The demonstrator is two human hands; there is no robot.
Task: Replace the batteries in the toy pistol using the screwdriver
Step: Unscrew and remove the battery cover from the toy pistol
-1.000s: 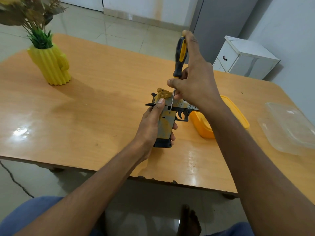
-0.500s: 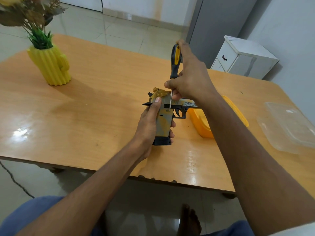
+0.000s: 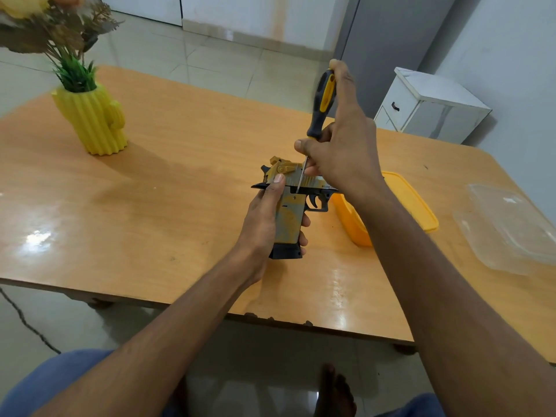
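A yellow and grey toy pistol (image 3: 290, 218) with a black base lies on its side over the wooden table (image 3: 180, 191), barrel pointing right. My left hand (image 3: 264, 224) grips its handle, thumb resting on the slide. My right hand (image 3: 343, 145) holds a black and yellow screwdriver (image 3: 322, 106) nearly upright, fingers round the lower handle. The thin metal shaft runs down and its tip sits on the pistol's side just above the grip. The barrel's front end is hidden behind my right wrist.
An orange plastic tub (image 3: 406, 203) stands right of the pistol, partly behind my right forearm. A clear plastic lid (image 3: 511, 230) lies at the table's right edge. A yellow cactus-shaped vase (image 3: 93, 121) with flowers stands at the far left. A white cabinet (image 3: 430, 106) is beyond the table.
The screwdriver handle has shifted slightly in my right hand while the tip stays on the pistol. My left hand keeps the same grip on the handle.
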